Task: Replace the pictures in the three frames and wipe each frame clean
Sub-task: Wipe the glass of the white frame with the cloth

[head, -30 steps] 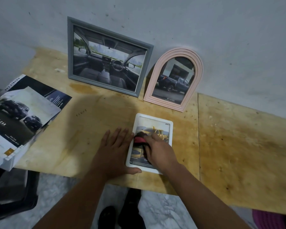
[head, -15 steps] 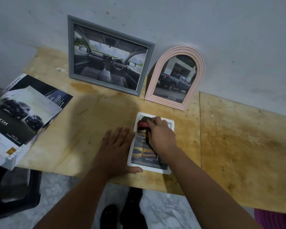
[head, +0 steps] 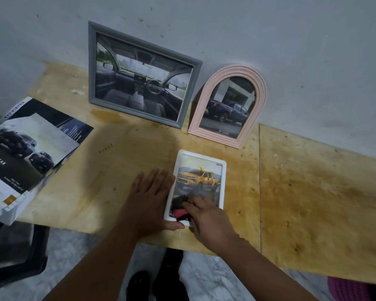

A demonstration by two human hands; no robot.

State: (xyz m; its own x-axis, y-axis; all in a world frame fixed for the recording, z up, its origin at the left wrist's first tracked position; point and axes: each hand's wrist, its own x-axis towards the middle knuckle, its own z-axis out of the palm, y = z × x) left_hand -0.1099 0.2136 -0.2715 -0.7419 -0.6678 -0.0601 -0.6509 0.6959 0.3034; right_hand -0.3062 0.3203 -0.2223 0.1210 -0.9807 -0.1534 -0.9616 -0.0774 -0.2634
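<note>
A white frame (head: 223,170) lies flat on the plywood table (head: 313,203), close to the table's near edge, with a picture of a yellow pickup truck facing up. The left hand (head: 149,205) rests flat on the wood just beside the frame's left side, fingers spread and pointing away from the person, the thumb hooked along the frame's near corner so that it touches the white border. The right hand (head: 206,220) sits over the frame's near end, its fingers curled down onto a small cloth (head: 179,208) (black above, red-pink below), pressing it against the lower part of the glass; how tightly the fingers close around the cloth cannot be told.

Against the grey wall (head: 291,40) behind, two more frames stand tilted back: a grey rectangular frame (head: 91,61) showing a car's interior with steering wheel and dashboard, and just to its right a pink arched frame (head: 262,98) showing a dark pickup. The two stand near each other but apart. At the table's left end lies a loose pile of car brochures (head: 30,153), partly hanging over a white box edge. Below the table edge, marbled floor (head: 204,279) and the person's dark footwear (head: 139,283) show between the forearms.
</note>
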